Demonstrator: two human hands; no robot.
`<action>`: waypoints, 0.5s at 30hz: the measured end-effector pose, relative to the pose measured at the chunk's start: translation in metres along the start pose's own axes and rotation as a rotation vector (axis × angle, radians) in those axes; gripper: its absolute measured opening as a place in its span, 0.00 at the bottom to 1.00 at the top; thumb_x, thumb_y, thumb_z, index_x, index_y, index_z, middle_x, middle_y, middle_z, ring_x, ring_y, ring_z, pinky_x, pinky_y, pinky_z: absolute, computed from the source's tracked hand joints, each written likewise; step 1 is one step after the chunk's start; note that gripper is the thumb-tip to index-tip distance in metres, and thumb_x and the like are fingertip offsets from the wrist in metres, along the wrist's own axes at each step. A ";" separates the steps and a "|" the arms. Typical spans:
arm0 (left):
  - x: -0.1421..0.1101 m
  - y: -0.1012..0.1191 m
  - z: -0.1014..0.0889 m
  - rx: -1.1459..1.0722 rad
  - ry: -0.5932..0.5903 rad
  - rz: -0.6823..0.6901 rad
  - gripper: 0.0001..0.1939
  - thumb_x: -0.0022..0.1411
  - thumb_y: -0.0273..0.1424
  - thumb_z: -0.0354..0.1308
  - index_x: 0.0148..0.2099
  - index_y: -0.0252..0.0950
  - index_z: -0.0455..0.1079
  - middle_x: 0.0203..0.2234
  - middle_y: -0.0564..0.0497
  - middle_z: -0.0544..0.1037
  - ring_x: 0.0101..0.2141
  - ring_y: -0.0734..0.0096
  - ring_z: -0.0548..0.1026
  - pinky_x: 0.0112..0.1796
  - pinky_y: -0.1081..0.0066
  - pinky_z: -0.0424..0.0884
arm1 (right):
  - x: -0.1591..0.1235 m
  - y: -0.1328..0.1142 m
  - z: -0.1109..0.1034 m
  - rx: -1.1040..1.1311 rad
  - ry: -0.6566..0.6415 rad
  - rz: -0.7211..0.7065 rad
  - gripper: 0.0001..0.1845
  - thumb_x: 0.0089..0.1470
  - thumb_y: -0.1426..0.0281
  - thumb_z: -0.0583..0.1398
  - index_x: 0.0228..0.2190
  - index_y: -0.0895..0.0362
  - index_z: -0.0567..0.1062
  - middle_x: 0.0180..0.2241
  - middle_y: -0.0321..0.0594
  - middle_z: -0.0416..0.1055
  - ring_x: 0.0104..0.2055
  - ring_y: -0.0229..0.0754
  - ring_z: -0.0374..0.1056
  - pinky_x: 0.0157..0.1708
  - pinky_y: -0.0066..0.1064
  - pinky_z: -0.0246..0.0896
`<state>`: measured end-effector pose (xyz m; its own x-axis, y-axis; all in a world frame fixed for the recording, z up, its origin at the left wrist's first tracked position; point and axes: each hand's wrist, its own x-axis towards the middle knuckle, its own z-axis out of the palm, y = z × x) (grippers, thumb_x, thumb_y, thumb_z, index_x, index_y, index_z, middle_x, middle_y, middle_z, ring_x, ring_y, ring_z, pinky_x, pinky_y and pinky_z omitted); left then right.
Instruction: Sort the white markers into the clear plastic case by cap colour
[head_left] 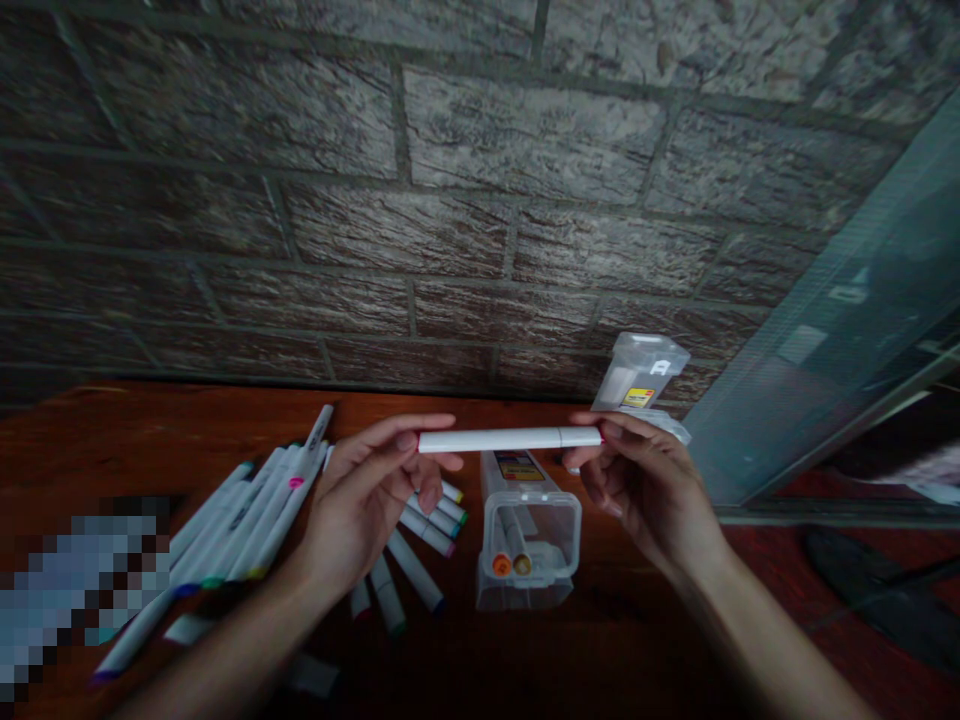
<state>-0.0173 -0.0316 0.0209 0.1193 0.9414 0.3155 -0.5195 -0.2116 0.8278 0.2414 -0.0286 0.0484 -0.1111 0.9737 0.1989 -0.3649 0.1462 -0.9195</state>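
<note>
A white marker [495, 439] with pinkish-red ends is held level above the table between both hands. My left hand [375, 480] pinches its left end between thumb and fingers. At the right end, my right hand [637, 470] grips it the same way. Below the marker, a clear plastic case [570, 530] lies with its open end toward me. Inside it are an orange-ended marker [502, 565] and a yellowish-brown-ended marker [522, 564]. Several loose white markers [255, 520] lie left of my left hand, and more [416, 570] lie beneath it.
A second clear case [641, 370] with a yellow label stands at the back right, near the brick wall [450, 220]. The wooden table [150, 420] ends at the right beside a glass panel [810, 300]. A black round base [877, 590] is on the red floor.
</note>
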 end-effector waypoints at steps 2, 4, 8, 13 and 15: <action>-0.001 0.000 0.000 0.011 0.000 0.006 0.13 0.67 0.31 0.62 0.51 0.34 0.83 0.32 0.41 0.84 0.22 0.74 0.73 0.26 0.75 0.68 | 0.000 0.000 0.000 -0.005 -0.001 -0.005 0.11 0.57 0.64 0.69 0.40 0.57 0.86 0.29 0.48 0.82 0.17 0.33 0.66 0.14 0.20 0.54; -0.001 0.000 0.000 0.024 0.008 0.001 0.13 0.67 0.31 0.63 0.51 0.35 0.83 0.32 0.42 0.84 0.22 0.75 0.73 0.25 0.75 0.68 | 0.000 0.000 0.001 -0.012 -0.007 -0.008 0.11 0.57 0.63 0.70 0.39 0.57 0.86 0.29 0.48 0.82 0.16 0.34 0.67 0.13 0.20 0.53; -0.001 -0.001 0.001 0.056 0.019 0.013 0.11 0.67 0.32 0.65 0.49 0.37 0.83 0.31 0.44 0.84 0.22 0.77 0.72 0.25 0.76 0.68 | -0.001 0.001 0.001 -0.059 -0.032 -0.034 0.11 0.56 0.62 0.71 0.38 0.55 0.86 0.30 0.48 0.83 0.17 0.33 0.69 0.13 0.18 0.51; -0.001 -0.006 -0.001 0.168 0.038 0.012 0.11 0.66 0.36 0.67 0.49 0.41 0.83 0.31 0.47 0.84 0.21 0.79 0.71 0.25 0.77 0.67 | -0.001 0.006 -0.002 -0.148 -0.030 -0.088 0.09 0.54 0.65 0.73 0.37 0.53 0.84 0.27 0.42 0.82 0.18 0.32 0.69 0.17 0.19 0.59; -0.002 -0.008 -0.002 0.234 0.041 0.009 0.11 0.66 0.36 0.68 0.49 0.42 0.83 0.29 0.49 0.83 0.21 0.80 0.71 0.25 0.78 0.67 | 0.000 0.008 -0.002 -0.190 -0.026 -0.134 0.08 0.54 0.67 0.73 0.37 0.53 0.84 0.26 0.40 0.81 0.19 0.32 0.69 0.19 0.19 0.63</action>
<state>-0.0146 -0.0313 0.0126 0.0782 0.9481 0.3083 -0.3093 -0.2709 0.9116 0.2409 -0.0273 0.0404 -0.0984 0.9388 0.3302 -0.1977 0.3068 -0.9310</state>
